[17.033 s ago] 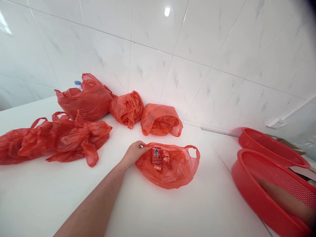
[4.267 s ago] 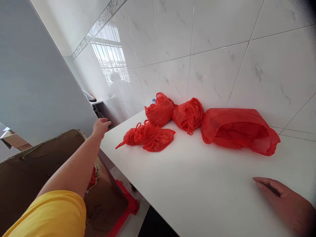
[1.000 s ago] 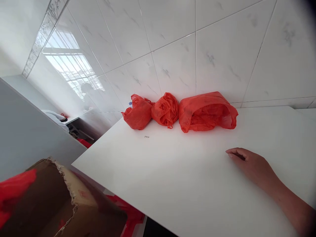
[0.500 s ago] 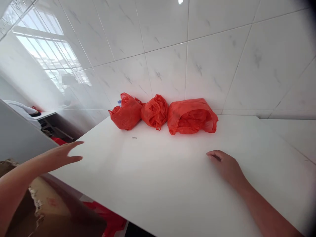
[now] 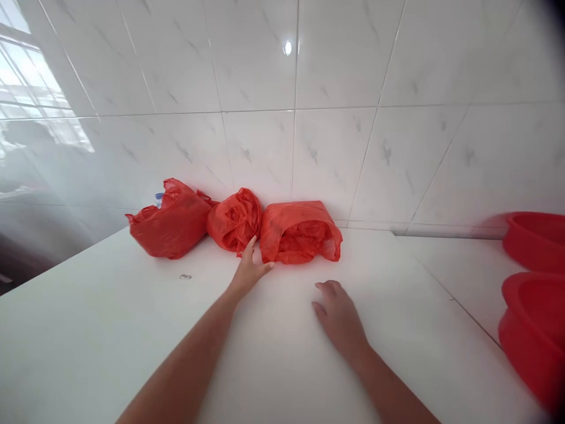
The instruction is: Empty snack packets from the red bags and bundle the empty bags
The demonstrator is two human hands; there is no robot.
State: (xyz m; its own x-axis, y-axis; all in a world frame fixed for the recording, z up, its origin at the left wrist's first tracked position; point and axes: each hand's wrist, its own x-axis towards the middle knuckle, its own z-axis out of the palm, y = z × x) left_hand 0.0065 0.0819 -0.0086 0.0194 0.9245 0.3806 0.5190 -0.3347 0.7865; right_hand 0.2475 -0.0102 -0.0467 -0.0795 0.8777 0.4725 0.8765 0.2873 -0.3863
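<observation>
Three red plastic bags stand in a row against the wall on the white table (image 5: 273,335). My left hand (image 5: 249,270) has its thumb and fingers apart, close in front of the gap between the bunched middle bag (image 5: 233,221) and the right bag (image 5: 304,229). Whether its fingertips touch either one I cannot tell. The right bag's mouth faces me, with crumpled red plastic inside. My right hand (image 5: 338,312) is above the table just short of that bag, thumb and fingers apart, holding nothing. The left bag (image 5: 174,227) has a blue-capped bottle (image 5: 159,199) behind it.
Two red basins (image 5: 541,318) are at the right, cut off by the view's edge. A small flat scrap (image 5: 186,276) lies on the table in front of the left bag. The marbled tile wall (image 5: 260,141) closes off the back.
My left hand has come from the table's left edge to the bags. My right hand has opened and sits nearer the right bag. The view has turned right, bringing the basins in.
</observation>
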